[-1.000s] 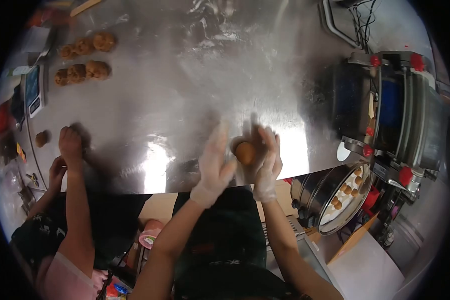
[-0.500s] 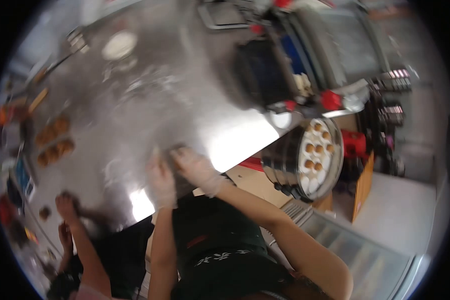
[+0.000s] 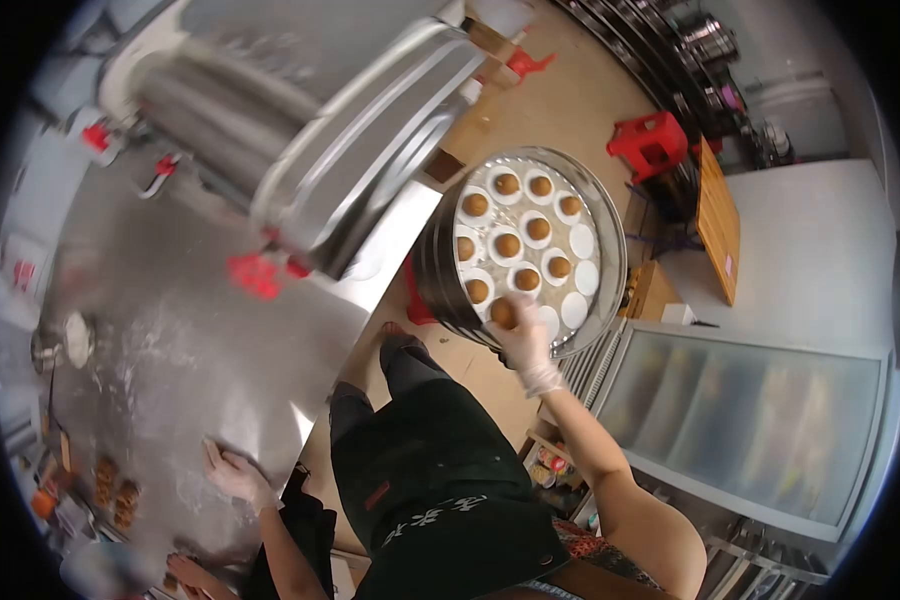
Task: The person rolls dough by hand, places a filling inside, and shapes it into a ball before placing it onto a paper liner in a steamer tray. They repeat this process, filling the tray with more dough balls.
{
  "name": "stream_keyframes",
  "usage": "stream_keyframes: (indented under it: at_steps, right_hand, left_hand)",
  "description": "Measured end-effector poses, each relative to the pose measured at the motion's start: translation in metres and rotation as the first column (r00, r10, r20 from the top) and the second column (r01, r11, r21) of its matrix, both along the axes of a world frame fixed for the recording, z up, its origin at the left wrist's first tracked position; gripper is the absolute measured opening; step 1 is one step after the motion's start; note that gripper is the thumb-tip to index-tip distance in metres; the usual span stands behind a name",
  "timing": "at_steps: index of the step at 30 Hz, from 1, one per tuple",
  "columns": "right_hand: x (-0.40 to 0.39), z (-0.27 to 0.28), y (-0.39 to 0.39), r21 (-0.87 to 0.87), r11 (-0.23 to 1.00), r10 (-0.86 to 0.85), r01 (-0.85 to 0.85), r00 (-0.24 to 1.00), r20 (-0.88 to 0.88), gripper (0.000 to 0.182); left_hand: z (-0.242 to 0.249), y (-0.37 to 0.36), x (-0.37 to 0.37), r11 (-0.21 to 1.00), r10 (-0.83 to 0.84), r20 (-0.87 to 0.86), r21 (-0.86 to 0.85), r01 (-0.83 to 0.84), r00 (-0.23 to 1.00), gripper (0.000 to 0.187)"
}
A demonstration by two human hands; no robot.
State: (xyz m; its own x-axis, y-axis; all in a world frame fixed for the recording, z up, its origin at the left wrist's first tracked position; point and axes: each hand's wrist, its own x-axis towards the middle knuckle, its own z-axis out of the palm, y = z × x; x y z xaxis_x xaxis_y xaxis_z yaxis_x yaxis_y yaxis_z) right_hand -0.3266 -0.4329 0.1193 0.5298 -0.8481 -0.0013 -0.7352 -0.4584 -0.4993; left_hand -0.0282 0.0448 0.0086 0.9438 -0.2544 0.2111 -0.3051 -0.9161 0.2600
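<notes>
My right hand (image 3: pixel 525 340), in a clear glove, has its fingers around a brown dough ball (image 3: pixel 503 313) at the near edge of a round steamer tray (image 3: pixel 618 235). Brown balls on white paper rounds fill much of the tray, such as one ball (image 3: pixel 507 245) near the middle. Several paper rounds on the right side, among them one paper round (image 3: pixel 585 276), carry no ball. My left hand (image 3: pixel 236 476), also gloved, rests over the metal table (image 3: pixel 210 370) with its fingers stretched out and nothing visible in it.
A roller machine (image 3: pixel 300 130) stands on the table's far part. Floury patches and a white bowl (image 3: pixel 78 338) lie at left, above brown pieces (image 3: pixel 125 502). A co-worker's hand (image 3: pixel 192 572) is at the bottom left. A red stool (image 3: pixel 650 142) and a glass-topped freezer (image 3: pixel 735 420) stand at right.
The view has swung toward the steamer. My hands, close together over the table before, are now apart; the right one has reached onto the tray with a brown ball.
</notes>
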Motion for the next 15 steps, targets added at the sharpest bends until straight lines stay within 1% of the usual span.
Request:
stream_keyframes:
  at_steps: [1, 2, 3, 4, 6, 9, 10, 12, 15]
  right_hand:
    - [-0.036, -0.015, -0.022, -0.001, 0.992, -0.124, 0.125, 0.992, -0.028, 0.063]
    - [-0.064, -0.019, -0.037, 0.018, 0.975, -0.219, 0.222, 0.97, -0.105, 0.063]
    - [-0.088, -0.023, -0.049, 0.03, 0.949, -0.303, 0.314, 0.935, -0.183, 0.063]
    - [-0.113, -0.037, -0.056, 0.003, 0.944, -0.321, 0.329, 0.922, -0.217, 0.062]
    - [-0.147, -0.057, -0.062, -0.046, 0.937, -0.346, 0.347, 0.894, -0.285, 0.06]
    - [-0.165, -0.076, -0.067, 0.105, 0.9, -0.337, 0.424, 0.828, -0.448, 0.062]
    - [-0.165, -0.081, -0.069, 0.124, 0.9, -0.303, 0.418, 0.805, -0.511, 0.063]
    - [-0.164, -0.09, -0.075, 0.161, 0.892, -0.277, 0.422, 0.793, -0.543, 0.063]
    - [-0.162, -0.101, -0.081, 0.2, 0.882, -0.246, 0.426, 0.779, -0.576, 0.064]
  left_hand:
    - [0.001, -0.003, -0.001, 0.999, -0.009, 0.03, 0.04, 0.008, 1.0, 0.046]
    - [0.001, -0.003, -0.001, 0.997, -0.02, 0.058, 0.082, 0.015, 0.998, 0.047]
    - [-0.001, -0.001, 0.001, 0.996, -0.042, 0.069, 0.08, 0.037, 0.997, 0.048]
    - [-0.004, 0.0, 0.003, 0.996, -0.059, 0.08, 0.077, 0.053, 0.995, 0.048]
    - [-0.006, -0.002, 0.002, 0.994, -0.061, 0.083, 0.095, 0.053, 0.995, 0.049]
    - [-0.002, -0.008, 0.001, 0.989, -0.089, 0.112, 0.132, 0.074, 0.99, 0.048]
    - [0.0, -0.011, -0.001, 0.988, -0.06, 0.089, 0.149, 0.046, 0.994, 0.048]
    - [0.002, -0.015, -0.003, 0.983, 0.005, 0.049, 0.181, -0.014, 0.999, 0.048]
    - [0.001, -0.014, 0.0, 0.974, 0.028, 0.024, 0.225, -0.033, 0.999, 0.047]
